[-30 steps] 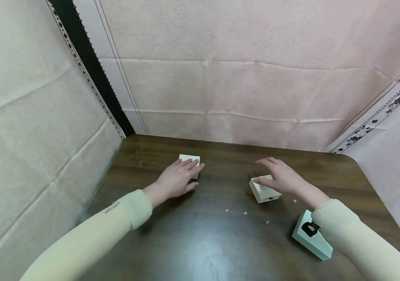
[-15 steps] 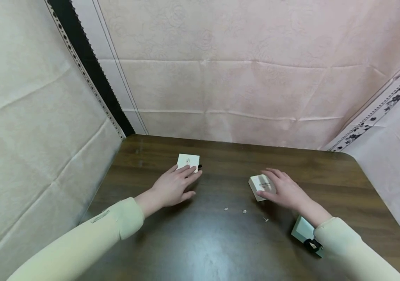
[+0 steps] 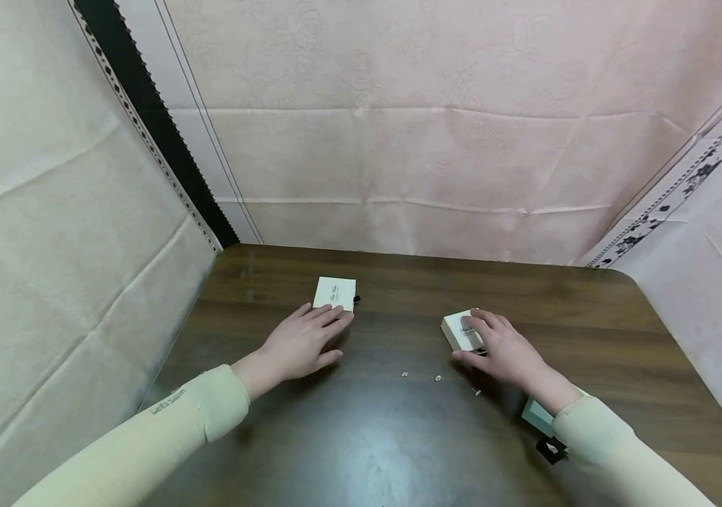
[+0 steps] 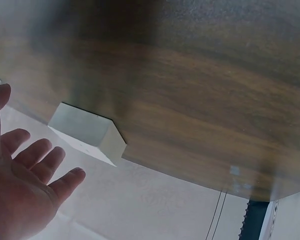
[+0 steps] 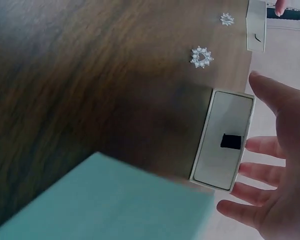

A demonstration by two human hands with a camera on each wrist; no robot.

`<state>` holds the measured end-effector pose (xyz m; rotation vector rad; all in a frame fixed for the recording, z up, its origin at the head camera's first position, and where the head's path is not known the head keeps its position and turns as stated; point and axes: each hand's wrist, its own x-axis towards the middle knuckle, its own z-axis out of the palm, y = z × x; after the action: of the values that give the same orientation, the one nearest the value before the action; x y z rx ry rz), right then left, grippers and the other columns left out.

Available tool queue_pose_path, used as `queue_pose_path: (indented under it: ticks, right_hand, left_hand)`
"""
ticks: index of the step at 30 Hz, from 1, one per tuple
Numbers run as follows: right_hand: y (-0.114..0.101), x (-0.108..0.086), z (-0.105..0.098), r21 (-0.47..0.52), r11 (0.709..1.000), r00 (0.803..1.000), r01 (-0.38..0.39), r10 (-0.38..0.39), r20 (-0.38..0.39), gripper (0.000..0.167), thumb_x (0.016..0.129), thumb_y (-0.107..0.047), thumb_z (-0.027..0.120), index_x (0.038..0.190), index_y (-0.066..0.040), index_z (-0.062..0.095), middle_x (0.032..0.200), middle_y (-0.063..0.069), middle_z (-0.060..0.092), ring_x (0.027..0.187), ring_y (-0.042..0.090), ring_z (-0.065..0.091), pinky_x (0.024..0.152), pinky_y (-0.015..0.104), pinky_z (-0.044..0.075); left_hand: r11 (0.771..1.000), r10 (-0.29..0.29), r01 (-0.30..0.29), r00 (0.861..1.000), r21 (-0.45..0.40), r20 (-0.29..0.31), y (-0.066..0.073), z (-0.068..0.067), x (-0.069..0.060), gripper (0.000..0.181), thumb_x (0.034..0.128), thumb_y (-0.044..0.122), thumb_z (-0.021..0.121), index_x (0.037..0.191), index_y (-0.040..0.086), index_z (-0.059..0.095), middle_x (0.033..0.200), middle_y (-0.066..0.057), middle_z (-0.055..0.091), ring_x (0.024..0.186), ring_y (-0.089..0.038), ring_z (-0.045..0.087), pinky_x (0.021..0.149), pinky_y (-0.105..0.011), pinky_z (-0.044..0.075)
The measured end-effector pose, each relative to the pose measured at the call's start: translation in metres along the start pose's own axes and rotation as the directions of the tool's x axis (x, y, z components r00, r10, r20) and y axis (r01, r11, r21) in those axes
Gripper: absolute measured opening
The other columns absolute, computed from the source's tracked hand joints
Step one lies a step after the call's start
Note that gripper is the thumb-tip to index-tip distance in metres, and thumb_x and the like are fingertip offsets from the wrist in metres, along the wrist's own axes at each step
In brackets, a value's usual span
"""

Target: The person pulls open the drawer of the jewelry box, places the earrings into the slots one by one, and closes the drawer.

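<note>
My left hand [image 3: 300,343] is spread over the near edge of a small white box [image 3: 335,290] with printed text; whether it touches is unclear. In the left wrist view, the fingers of this hand [image 4: 27,180] hang loosely bent beside the white box [image 4: 82,125]. A second white box [image 3: 457,329] lies under the fingers of my right hand [image 3: 506,352], its thumb near the front edge. From the right wrist, that hand [image 5: 275,175] shows parted fingers close beside the box [image 5: 222,140], whose side bears a black tab; contact cannot be told.
Small sparkling pieces [image 3: 437,378] lie on the brown table [image 3: 361,436] between the arms, one flower-like [image 5: 202,57]. A teal box [image 3: 537,417] with a black ribbon [image 3: 551,449] is partly covered by my right forearm. Cloth walls [image 3: 399,155] stand behind and beside the table.
My left hand has drawn back toward me, uncovering more of its box. My right hand has lowered and come nearer its box, while the right sleeve covers more of the teal box.
</note>
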<state>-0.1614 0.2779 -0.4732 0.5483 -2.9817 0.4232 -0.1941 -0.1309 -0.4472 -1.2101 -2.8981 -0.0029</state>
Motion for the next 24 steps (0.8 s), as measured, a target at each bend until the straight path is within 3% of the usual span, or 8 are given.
queue_pose_path:
  ticks: [9,18,24]
  right_hand:
    - [-0.004,0.013,0.008,-0.019,0.998,0.997,0.062,-0.062,-0.04,0.063,0.092,-0.042,0.084,0.138,-0.003,0.064,0.148,0.025,0.057,0.131,0.05,0.056,0.098,0.063,0.055]
    - [-0.002,0.028,0.001,-0.014,0.988,0.988,0.154,-0.154,0.017,0.062,0.091,-0.033,0.087,0.141,-0.002,0.065,0.148,0.026,0.058,0.133,0.05,0.056,0.105,0.062,0.052]
    - [-0.003,0.04,-0.001,0.002,0.976,0.975,0.218,-0.217,0.045,0.061,0.088,-0.027,0.089,0.139,-0.001,0.066,0.146,0.024,0.06,0.13,0.046,0.057,0.102,0.06,0.054]
  left_hand:
    - [1.0,0.004,-0.003,1.0,0.017,-0.016,0.0,0.005,-0.006,0.07,0.105,0.046,0.068,0.164,0.014,0.046,0.165,-0.013,0.048,0.148,-0.033,0.051,0.12,-0.06,0.041]
    - [1.0,-0.004,0.005,0.999,0.008,-0.034,-0.001,0.003,-0.01,0.071,0.1047,0.045,0.069,0.164,0.015,0.045,0.164,-0.013,0.049,0.147,-0.033,0.052,0.12,-0.06,0.041]
    - [1.0,0.001,-0.002,0.999,-0.011,-0.044,0.0,0.001,-0.01,0.07,0.1042,0.043,0.07,0.163,0.014,0.046,0.164,-0.015,0.049,0.146,-0.034,0.053,0.119,-0.061,0.041]
